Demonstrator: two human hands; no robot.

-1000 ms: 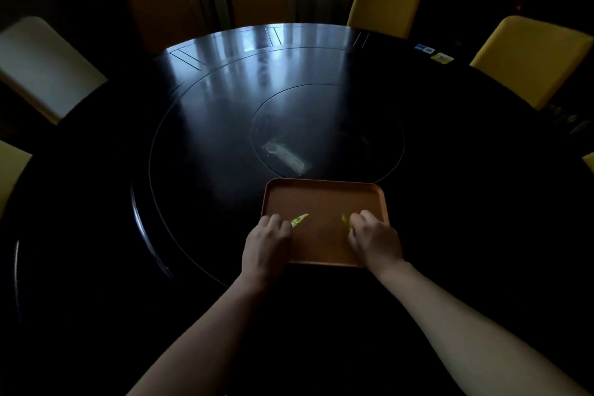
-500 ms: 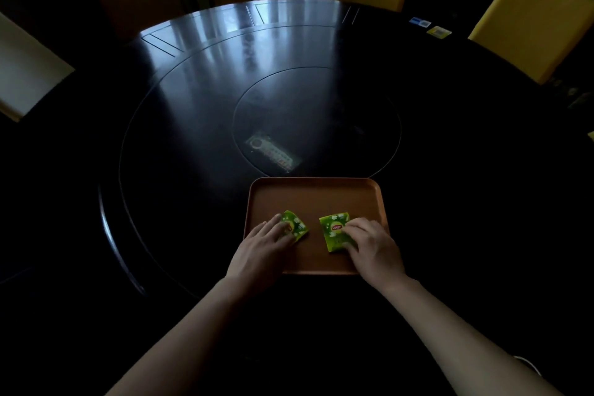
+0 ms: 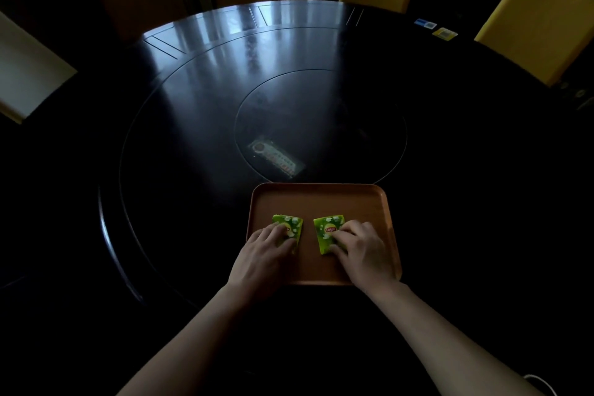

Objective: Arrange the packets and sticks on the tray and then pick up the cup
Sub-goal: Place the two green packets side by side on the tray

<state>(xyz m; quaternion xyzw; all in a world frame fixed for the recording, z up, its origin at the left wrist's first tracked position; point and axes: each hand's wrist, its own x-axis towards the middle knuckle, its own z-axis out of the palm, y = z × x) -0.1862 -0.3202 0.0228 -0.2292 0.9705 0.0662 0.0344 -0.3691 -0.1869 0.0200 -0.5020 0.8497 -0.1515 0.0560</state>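
Well, both green Lipton tea packets already lie flat on the orange-brown tray (image 3: 318,187), side by side in its near half with a strip of bare tray between them. The left packet (image 3: 291,222) sits straight ahead of the left hand (image 3: 263,259) and the right packet (image 3: 325,226) straight ahead of the right hand (image 3: 364,251). Each packet's long side runs roughly away from the person, so neither hand has to cross over. Both forearms reach in from the near edge of the dark round table (image 3: 193,100), wrists low and palms down. The left hand's fingers are laid out over its packet, pressing on it. The right hand's fingers are a little bent, tips down on the right half of its packet, and neither hand looks wrapped round anything. I can see no cup anywhere from here. Just past the tray's far rim, on the table's inner disc, lies a pale clear-wrapped strip (image 3: 276,159), angled from far-left to near-right. It may be the sticks, though the gloom hides what it is. If so, the left hand is the nearer one.
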